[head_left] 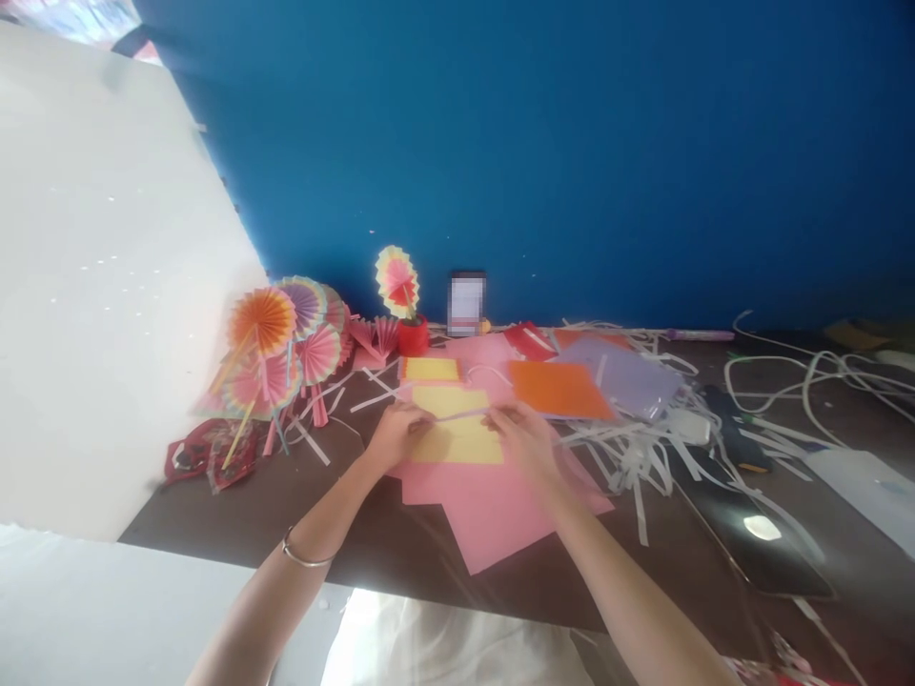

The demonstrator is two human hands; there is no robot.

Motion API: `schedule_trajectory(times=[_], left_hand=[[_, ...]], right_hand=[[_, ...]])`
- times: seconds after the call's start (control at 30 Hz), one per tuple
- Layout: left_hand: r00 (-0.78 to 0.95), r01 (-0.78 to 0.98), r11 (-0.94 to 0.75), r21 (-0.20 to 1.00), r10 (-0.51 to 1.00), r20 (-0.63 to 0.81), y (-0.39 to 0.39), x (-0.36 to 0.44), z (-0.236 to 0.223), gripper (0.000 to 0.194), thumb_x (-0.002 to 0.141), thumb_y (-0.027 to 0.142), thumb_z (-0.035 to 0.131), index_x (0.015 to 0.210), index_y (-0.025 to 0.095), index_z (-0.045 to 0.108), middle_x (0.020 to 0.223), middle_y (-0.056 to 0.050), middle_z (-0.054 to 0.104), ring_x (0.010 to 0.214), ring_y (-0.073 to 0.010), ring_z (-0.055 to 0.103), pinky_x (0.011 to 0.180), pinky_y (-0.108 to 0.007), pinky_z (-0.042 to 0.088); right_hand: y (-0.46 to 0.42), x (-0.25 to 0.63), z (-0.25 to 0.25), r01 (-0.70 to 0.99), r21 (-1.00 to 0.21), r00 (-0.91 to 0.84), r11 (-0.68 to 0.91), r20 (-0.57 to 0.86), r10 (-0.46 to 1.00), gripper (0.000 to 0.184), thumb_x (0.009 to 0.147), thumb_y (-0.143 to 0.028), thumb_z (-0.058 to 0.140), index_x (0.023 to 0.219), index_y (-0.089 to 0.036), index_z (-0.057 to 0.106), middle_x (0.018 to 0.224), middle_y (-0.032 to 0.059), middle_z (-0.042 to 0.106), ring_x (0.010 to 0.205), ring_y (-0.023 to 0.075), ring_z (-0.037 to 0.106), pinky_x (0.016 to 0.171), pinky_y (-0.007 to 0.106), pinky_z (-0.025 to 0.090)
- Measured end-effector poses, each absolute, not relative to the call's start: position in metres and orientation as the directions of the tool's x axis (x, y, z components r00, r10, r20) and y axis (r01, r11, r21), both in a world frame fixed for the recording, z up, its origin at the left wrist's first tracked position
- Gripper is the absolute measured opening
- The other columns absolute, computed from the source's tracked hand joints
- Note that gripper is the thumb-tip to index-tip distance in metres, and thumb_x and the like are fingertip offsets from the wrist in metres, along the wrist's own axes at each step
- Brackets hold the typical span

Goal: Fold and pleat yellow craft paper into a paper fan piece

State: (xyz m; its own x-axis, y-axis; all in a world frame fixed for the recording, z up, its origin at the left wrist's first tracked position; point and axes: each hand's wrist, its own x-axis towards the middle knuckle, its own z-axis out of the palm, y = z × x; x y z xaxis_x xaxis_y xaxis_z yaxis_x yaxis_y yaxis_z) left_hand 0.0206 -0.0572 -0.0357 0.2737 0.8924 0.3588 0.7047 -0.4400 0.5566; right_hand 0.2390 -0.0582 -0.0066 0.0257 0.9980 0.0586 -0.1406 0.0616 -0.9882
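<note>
A thin pale strip of paper (461, 415) stretches between my two hands, just above a yellow sheet (464, 443). My left hand (400, 433) pinches its left end. At the other end, the fingers of my right hand (520, 433) are closed on it. Beneath the yellow sheet lie pink sheets (478, 524). Directly behind is a small yellow piece with orange edges (431, 370). An orange sheet (561, 389) sits right of my right hand, partly over a lilac sheet (629, 376).
Folded paper fans (261, 324) stand at the left, near a red pot (413, 335) holding another fan. White paper strips (636, 457) are heaped on the right. Farther right lie a phone (758, 524) and white cables (822, 376). A blue wall (536, 162) rises behind the table.
</note>
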Motion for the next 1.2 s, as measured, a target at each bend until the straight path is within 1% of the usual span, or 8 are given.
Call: schedule_trajectory(times=[0.2,0.43,0.63,0.7,0.83,1.0,1.1,1.2], left_hand=[[0.221,0.717,-0.430,0.549,0.887,0.406,-0.060,0.018,-0.035,0.019,0.083,0.022,0.053,0.082,0.023,0.072,0.081,-0.003,0.065,0.070,-0.0139,0.057,0.060,-0.024,0.042],[0.158,0.646,-0.560,0.519,0.763,0.627,-0.060,0.017,-0.036,0.021,0.085,0.020,0.051,0.088,0.025,0.071,0.082,-0.003,0.062,0.071,-0.0124,0.057,0.062,-0.024,0.045],[0.152,0.613,-0.614,0.497,0.709,0.688,-0.060,0.019,-0.037,0.021,0.085,0.022,0.051,0.089,0.025,0.071,0.083,-0.004,0.061,0.074,-0.0131,0.058,0.067,-0.026,0.047],[0.165,0.613,-0.616,0.495,0.712,0.682,-0.062,0.020,-0.035,0.022,0.086,0.022,0.050,0.089,0.025,0.071,0.083,-0.005,0.061,0.075,-0.0135,0.058,0.068,-0.026,0.047],[0.181,0.612,-0.611,0.502,0.726,0.663,-0.065,0.020,-0.031,0.023,0.086,0.023,0.049,0.088,0.026,0.072,0.083,-0.004,0.062,0.076,-0.0137,0.058,0.069,-0.027,0.048],[0.151,0.501,-0.490,0.713,0.861,0.485,-0.063,0.024,-0.032,0.021,0.083,0.024,0.054,0.097,0.024,0.069,0.094,-0.006,0.064,0.082,-0.0145,0.060,0.071,-0.027,0.050],[0.111,0.272,-0.247,0.930,0.968,0.225,-0.057,0.025,-0.035,0.042,0.073,0.023,0.066,0.115,0.017,0.060,0.098,-0.009,0.065,0.079,-0.0151,0.062,0.072,-0.029,0.052],[0.090,0.010,-0.025,1.000,0.996,0.024,-0.052,0.024,-0.035,0.053,0.064,0.023,0.074,0.113,0.011,0.058,0.091,-0.010,0.068,0.077,-0.0161,0.065,0.078,-0.033,0.052]], right_hand=[[-0.057,0.240,-0.008,-0.028,-0.995,0.178,0.099,0.093,0.980,0.020,0.066,-0.034,0.069,0.076,-0.019,0.060,0.071,0.0018,0.065,0.066,0.0155,0.062,0.066,0.030,0.049],[-0.035,0.262,-0.024,0.177,-0.970,0.404,0.169,0.229,0.886,0.016,0.072,-0.031,0.054,0.079,-0.018,0.061,0.063,-0.0002,0.059,0.060,0.0146,0.057,0.062,0.030,0.047],[-0.025,0.278,-0.027,0.543,-0.783,0.374,0.304,0.549,0.748,0.036,0.078,-0.026,0.044,0.110,-0.018,0.059,0.113,0.0117,0.055,0.104,0.0228,0.053,0.085,0.040,0.044],[-0.030,0.274,-0.025,0.510,-0.812,0.324,0.284,0.487,0.811,0.034,0.079,-0.031,0.047,0.107,-0.017,0.060,0.109,0.0120,0.057,0.101,0.0236,0.055,0.083,0.040,0.045],[-0.045,0.254,-0.019,0.268,-0.956,0.069,0.121,0.144,0.987,0.032,0.076,-0.046,0.054,0.091,-0.018,0.060,0.071,0.0043,0.063,0.064,0.0183,0.060,0.060,0.033,0.048],[-0.050,0.238,-0.015,0.064,-0.996,-0.022,0.058,0.057,0.998,0.033,0.066,-0.043,0.065,0.086,-0.018,0.057,0.064,-0.0001,0.059,0.052,0.0131,0.055,0.050,0.027,0.045],[-0.046,0.242,-0.015,0.069,-0.989,0.078,0.127,0.133,0.988,0.027,0.068,-0.037,0.063,0.086,-0.018,0.056,0.068,0.0001,0.060,0.056,0.0125,0.056,0.054,0.027,0.046],[-0.044,0.248,-0.016,0.063,-0.982,0.130,0.180,0.187,0.974,0.027,0.068,-0.033,0.061,0.090,-0.018,0.054,0.066,-0.0016,0.059,0.056,0.0126,0.056,0.056,0.028,0.046]])
